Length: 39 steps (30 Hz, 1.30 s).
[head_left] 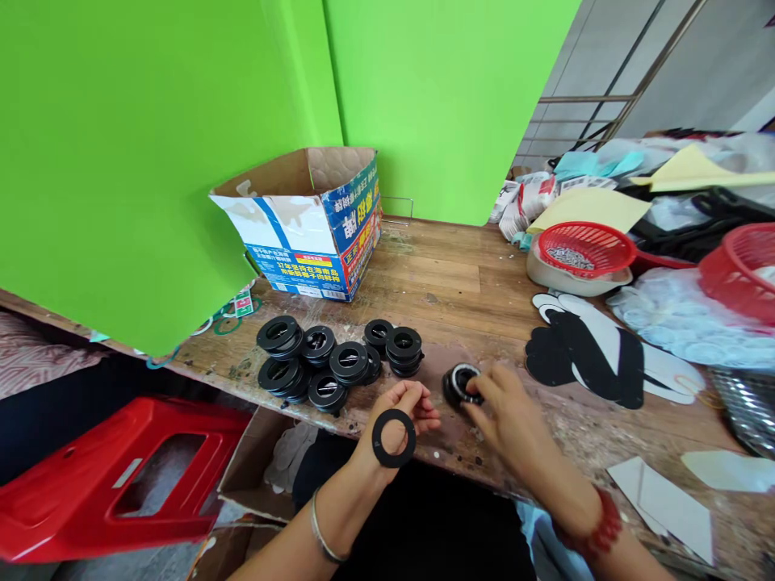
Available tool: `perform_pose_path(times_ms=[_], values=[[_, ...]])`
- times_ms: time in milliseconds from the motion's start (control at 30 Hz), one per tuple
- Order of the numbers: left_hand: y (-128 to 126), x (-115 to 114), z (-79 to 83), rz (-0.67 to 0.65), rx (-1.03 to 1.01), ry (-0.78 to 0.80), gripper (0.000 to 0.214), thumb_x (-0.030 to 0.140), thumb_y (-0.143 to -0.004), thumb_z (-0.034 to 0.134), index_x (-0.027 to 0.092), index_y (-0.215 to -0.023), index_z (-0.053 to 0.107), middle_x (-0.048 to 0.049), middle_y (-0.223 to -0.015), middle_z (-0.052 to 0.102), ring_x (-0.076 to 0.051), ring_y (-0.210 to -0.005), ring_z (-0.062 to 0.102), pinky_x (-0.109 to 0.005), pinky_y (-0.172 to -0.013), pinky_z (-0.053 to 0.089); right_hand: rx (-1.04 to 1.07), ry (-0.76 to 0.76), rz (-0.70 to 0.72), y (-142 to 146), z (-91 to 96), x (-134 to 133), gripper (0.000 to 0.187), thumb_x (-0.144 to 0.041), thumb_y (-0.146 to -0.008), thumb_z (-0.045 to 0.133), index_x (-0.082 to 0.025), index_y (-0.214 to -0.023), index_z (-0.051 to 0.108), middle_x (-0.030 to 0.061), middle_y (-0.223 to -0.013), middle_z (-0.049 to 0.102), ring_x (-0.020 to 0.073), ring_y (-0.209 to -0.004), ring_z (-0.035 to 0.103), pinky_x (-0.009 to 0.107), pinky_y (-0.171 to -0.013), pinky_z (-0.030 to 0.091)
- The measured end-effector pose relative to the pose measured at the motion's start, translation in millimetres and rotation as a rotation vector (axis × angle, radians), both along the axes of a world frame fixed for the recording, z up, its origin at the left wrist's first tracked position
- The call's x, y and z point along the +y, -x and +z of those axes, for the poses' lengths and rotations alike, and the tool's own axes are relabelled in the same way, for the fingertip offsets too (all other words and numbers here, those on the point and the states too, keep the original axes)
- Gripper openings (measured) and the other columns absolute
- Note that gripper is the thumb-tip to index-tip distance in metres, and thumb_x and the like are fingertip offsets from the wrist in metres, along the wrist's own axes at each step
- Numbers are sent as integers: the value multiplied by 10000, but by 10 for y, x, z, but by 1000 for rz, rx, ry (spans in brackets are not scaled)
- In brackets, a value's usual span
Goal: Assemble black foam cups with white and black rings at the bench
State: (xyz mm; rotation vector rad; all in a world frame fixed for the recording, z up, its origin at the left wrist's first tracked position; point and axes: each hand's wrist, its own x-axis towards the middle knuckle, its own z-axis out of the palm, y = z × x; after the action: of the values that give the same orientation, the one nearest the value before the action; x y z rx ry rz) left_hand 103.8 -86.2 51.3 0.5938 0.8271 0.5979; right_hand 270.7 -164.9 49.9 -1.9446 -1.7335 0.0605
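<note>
My left hand (416, 403) is over the table's front edge, its fingers curled in and the thumb against the forefinger. A flat black ring (377, 442) lies across the thumb side of that hand and wrist, skin showing through its hole. Whether the fingertips pinch anything is too small to tell. My right hand (505, 407) grips the right side of a short stack of black rings (449, 390), thumb and fingers at its rim. A pale ring shows inside the top one. Left of it stand several more stacks of black rings (349, 363), close together.
A cardboard box (291, 230) stands behind the stacks, against green panels (424, 97). Black and white cutouts (605, 355) lie to the right. Beyond are a red basket (587, 234) and bagged pale pieces (672, 315). A red stool (78, 484) is below left.
</note>
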Motion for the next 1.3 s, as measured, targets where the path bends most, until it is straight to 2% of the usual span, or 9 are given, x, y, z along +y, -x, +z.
perform_pose_path(times_ms=[167,300,533,600,700,833,1000,1167,1300], values=[[-32,-43,0,1,69,-145,500,563,-580,826,147,-757,613,-18,-721,589,-114,-670,558,-200,-596,456,217,-159,123,482,192,-332,178,-155,-919,520,-230,-1072,571,72,-965,568,206,-898,570,323,-759,505],[-50,-73,15,-66,186,-359,395,535,-693,738,159,-698,617,-13,-669,570,-126,-631,504,-228,-581,406,115,-235,446,713,497,-298,302,-109,-963,420,-196,-1219,555,80,-1029,614,171,-912,570,266,-780,503],[4,-91,7,-70,272,-479,380,538,-716,700,163,-706,637,-12,-657,580,-133,-619,508,-227,-549,408,-169,-169,659,757,588,-319,283,-146,-986,342,-132,-980,624,83,-817,637,189,-723,540,316,-667,492],[26,-75,3,-36,226,-334,446,574,-642,749,153,-732,629,-13,-672,581,-129,-627,532,-215,-543,427,-114,-222,586,672,562,-416,293,-137,-986,327,-153,-984,620,84,-820,661,187,-728,576,309,-683,509],[51,-56,-2,54,183,-188,514,590,-587,790,150,-776,604,-1,-697,573,-114,-644,560,-203,-567,469,221,-280,175,474,505,-511,180,-212,-964,436,-215,-911,608,49,-768,676,161,-664,620,257,-602,515],[18,-73,-43,-52,182,-170,558,597,-587,804,140,-824,588,-4,-696,588,-125,-642,597,-232,-591,529,971,5,-325,212,361,-429,342,-525,-799,644,-216,-697,541,-13,-492,557,99,-349,443,212,-330,332],[-85,-132,-108,-128,186,-184,541,566,-585,826,138,-800,575,-15,-687,622,-135,-588,627,-254,-567,559,1504,142,-433,157,151,-288,481,-590,-582,777,-195,-663,515,-1,-535,585,69,-350,408,162,-296,213],[-74,-204,-104,-159,161,-114,521,542,-563,851,130,-737,584,-18,-666,625,-141,-568,641,-252,-553,567,1401,-26,-479,232,-39,-330,378,-493,-628,774,-175,-629,571,-32,-569,503,66,-463,386,186,-403,292],[-49,-218,-102,-161,141,-81,549,551,-526,869,120,-734,600,-19,-668,627,-141,-580,649,-242,-563,575,1304,-108,-468,237,-171,-377,288,-443,-664,753,-179,-664,639,28,-826,621,153,-784,542,253,-723,459]])
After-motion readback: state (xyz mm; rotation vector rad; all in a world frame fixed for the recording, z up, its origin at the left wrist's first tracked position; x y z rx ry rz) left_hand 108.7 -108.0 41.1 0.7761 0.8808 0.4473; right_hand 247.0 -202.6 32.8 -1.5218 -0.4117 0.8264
